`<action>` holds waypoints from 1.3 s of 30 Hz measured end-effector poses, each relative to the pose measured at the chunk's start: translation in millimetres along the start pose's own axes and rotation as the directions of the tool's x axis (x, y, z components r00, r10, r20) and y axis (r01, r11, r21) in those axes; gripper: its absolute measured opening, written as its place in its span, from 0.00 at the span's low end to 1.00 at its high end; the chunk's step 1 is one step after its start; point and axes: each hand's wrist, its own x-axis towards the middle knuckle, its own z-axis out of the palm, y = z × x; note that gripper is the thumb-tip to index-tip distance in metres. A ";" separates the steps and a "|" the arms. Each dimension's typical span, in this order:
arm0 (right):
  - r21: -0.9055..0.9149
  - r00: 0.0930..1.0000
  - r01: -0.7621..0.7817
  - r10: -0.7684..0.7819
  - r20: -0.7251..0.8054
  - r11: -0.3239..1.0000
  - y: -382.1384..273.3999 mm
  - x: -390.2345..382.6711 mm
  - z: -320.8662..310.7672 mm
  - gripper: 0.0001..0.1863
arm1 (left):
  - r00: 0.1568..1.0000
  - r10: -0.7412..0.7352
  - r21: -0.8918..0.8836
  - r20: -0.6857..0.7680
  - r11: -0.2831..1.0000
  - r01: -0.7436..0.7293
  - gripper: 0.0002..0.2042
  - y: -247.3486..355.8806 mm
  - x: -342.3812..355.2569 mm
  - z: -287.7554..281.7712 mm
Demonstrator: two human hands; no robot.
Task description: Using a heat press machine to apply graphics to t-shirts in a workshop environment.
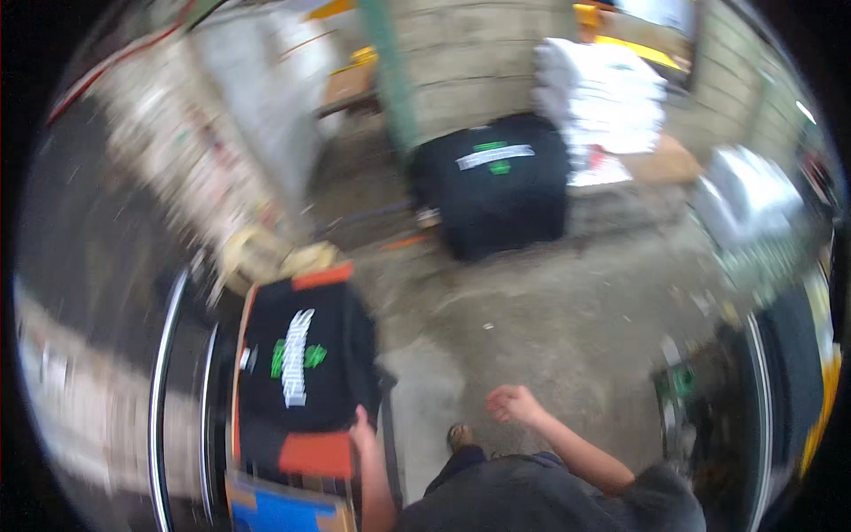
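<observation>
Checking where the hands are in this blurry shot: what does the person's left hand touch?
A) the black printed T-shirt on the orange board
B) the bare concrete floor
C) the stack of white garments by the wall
A: the left hand rests at the near edge of the black printed T-shirt on the orange board; the right hand hangs free.

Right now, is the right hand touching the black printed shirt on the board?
No, the right hand hangs loosely curled over the concrete floor, well apart from the black printed shirt at the left.

head camera | high up on the person, looking down at the floor (bent like a fishbowl) | hands near, bottom edge
</observation>
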 end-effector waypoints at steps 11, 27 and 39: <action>-0.396 0.693 0.162 -0.390 -0.607 0.904 6.5 85.2 -55.2 0.36 | -0.418 0.483 -0.553 0.769 0.175 -0.815 0.09 184.8 -94.8 137.7; 0.711 0.610 0.593 0.366 -0.703 0.377 43.0 -255.5 -138.8 0.16 | -0.253 0.057 -0.071 0.966 0.996 -0.045 0.13 182.1 -336.5 345.3; -0.609 -0.552 0.773 -0.284 -0.784 0.177 57.9 -545.1 -179.2 0.19 | -0.427 0.358 -0.248 0.830 0.924 0.291 0.16 166.7 -472.9 468.0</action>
